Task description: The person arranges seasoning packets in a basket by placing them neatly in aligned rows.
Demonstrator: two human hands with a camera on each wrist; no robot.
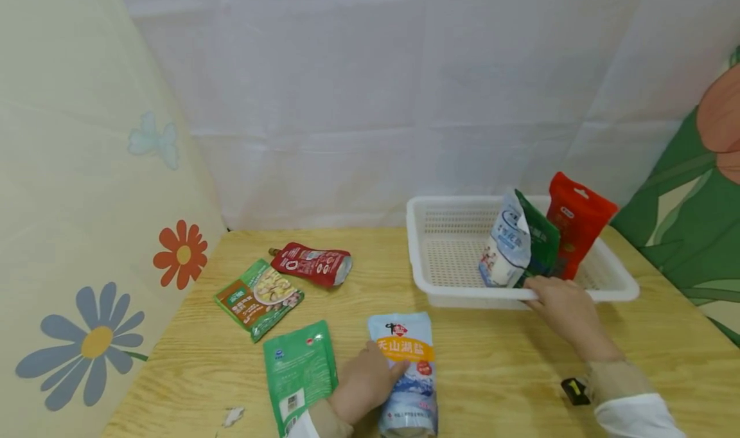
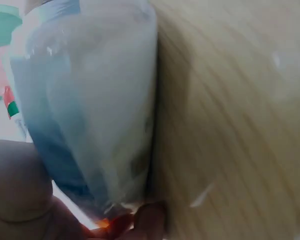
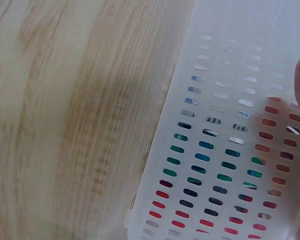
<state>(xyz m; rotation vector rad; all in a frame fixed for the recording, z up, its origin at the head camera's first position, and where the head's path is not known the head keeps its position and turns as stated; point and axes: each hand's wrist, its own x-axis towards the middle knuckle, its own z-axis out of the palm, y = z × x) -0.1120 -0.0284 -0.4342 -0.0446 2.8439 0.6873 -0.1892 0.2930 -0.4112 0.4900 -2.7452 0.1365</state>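
My left hand (image 1: pixel 365 381) grips a blue and white bag of salt (image 1: pixel 412 396) with an orange band, lying on the table; its thumb crosses the printed front. In the left wrist view, the bag's pale bottom end (image 2: pixel 100 100) fills the left half, with fingertips (image 2: pixel 151 220) curled at its lower edge. My right hand (image 1: pixel 563 309) holds the front rim of a white plastic basket (image 1: pixel 445 291), fingers over the edge. Inside the basket's right half stand a white-blue pouch (image 1: pixel 504 245), a dark green pouch (image 1: pixel 543 232) and a red bag (image 1: pixel 578 223).
Left of the salt bag lies a green pouch (image 1: pixel 297 367). Farther back are a green-brown seasoning packet (image 1: pixel 257 297) and a red spouted pouch (image 1: pixel 315 264). A small black tag (image 1: pixel 575 391) sits by my right sleeve, and a whitish scrap (image 1: pixel 234 416) near the front left.
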